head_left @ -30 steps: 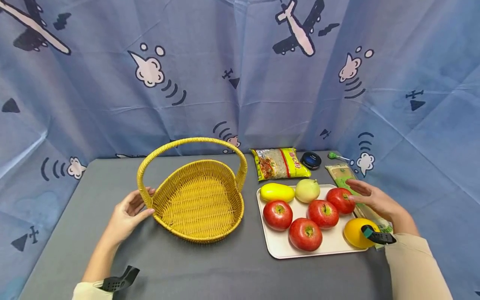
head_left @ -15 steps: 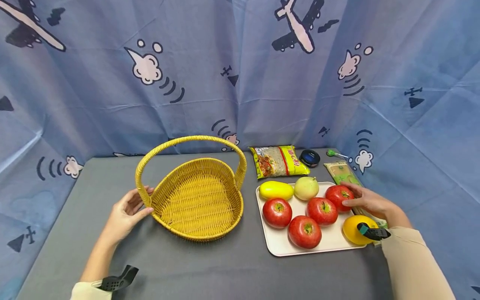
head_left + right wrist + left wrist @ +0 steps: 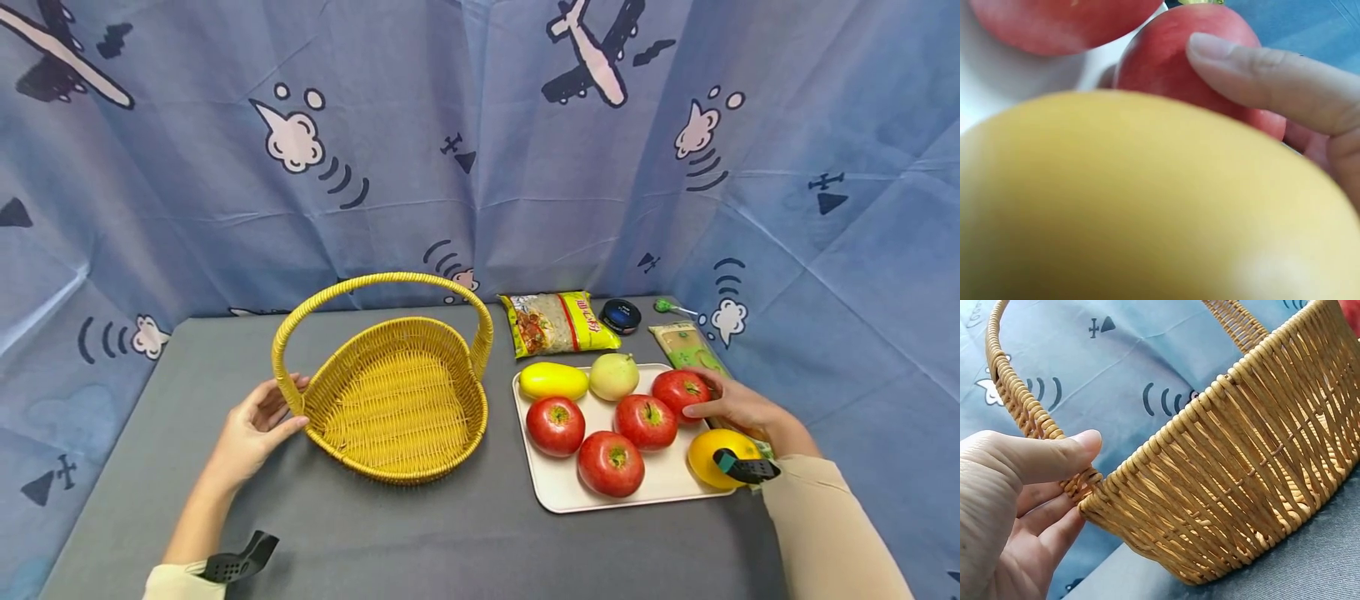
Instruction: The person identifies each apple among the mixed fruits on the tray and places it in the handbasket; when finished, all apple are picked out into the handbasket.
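A yellow wicker basket [image 3: 397,412] stands on the table with its arched handle upright. My left hand [image 3: 251,429] pinches the foot of the handle; in the left wrist view the thumb [image 3: 1063,456] lies on one side and the fingers on the other. To the right is a white tray [image 3: 558,496] of fruit. My right hand [image 3: 746,408] grips the red apple [image 3: 678,392] at the tray's back right corner. The right wrist view shows the thumb [image 3: 1229,65] across that apple [image 3: 1179,62]; most of the other fingers are hidden behind it.
Also on the tray are several red apples [image 3: 611,464], a pale green fruit [image 3: 613,377], a long yellow fruit [image 3: 553,381] and a round yellow fruit [image 3: 712,457]. Behind stand a food bag [image 3: 558,323], a dark round tin [image 3: 620,316] and a green lollipop [image 3: 663,306]. A flat packet [image 3: 686,346] lies right.
My right hand has come down and in to the left, from beside the back right apple to a grip around it. The left hand stays at the basket handle.
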